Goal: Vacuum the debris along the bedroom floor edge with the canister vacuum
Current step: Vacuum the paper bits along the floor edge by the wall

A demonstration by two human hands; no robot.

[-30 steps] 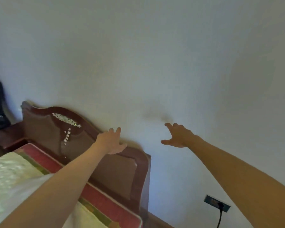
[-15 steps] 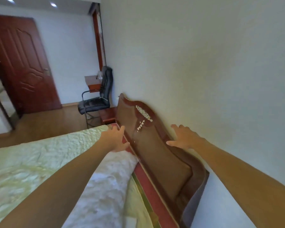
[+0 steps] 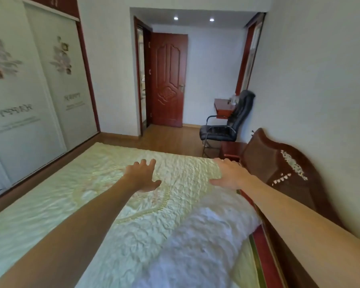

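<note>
Left hand [image 3: 142,175] spread open, fingers splayed, empty, above middle of bed [image 3: 50,204] quilt. Right hand [image 3: 229,173] open, palm down, thumb out, at bed's far head corner beside headboard [image 3: 279,163]; holds nothing visible. White pillow [image 3: 195,246] along head edge, under right forearm. Canister vacuum and debris not in view. Black chair [image 3: 227,125] beyond bed corner.

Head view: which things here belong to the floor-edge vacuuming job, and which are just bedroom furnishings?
Belongs to the job:
- wooden floor
- open left hand
- open right hand
No canister vacuum is in view.

Just there:
- pale quilted bedspread
- carved dark wooden headboard
- black office chair
- red-brown panelled door
- white sliding wardrobe
</note>
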